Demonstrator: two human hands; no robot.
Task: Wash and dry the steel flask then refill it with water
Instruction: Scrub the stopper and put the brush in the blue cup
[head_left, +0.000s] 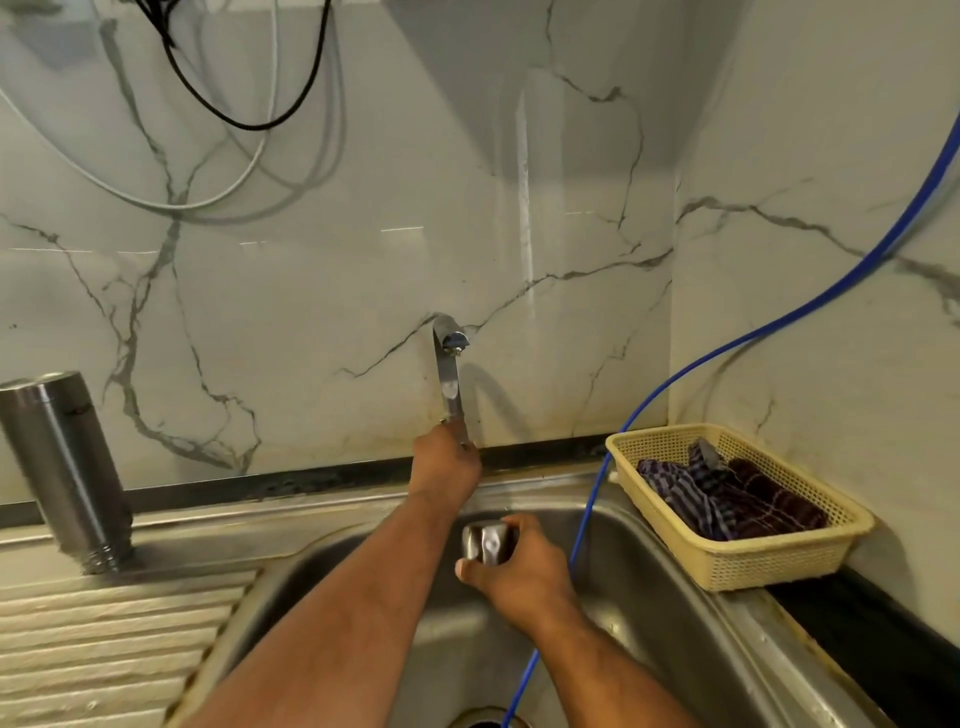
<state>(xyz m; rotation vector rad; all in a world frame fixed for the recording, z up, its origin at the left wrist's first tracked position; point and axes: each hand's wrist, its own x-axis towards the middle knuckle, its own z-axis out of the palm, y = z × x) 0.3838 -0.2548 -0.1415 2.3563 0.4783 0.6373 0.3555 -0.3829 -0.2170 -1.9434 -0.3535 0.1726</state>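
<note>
The steel flask (65, 467) stands upside down, mouth down, on the ribbed draining board at the left of the sink. My left hand (447, 462) reaches to the back wall and grips the base of the steel tap (448, 374). My right hand (519, 566) holds the flask's small steel cap (485, 540) over the sink basin (649, 597), fingers curled round it. No water is seen running from the tap.
A blue hose (587, 519) comes down the right wall into the sink drain (483, 719). A yellow plastic basket (753, 561) with checked cloths (722, 493) sits on the right counter. Black and white cables (249, 119) hang on the marble wall.
</note>
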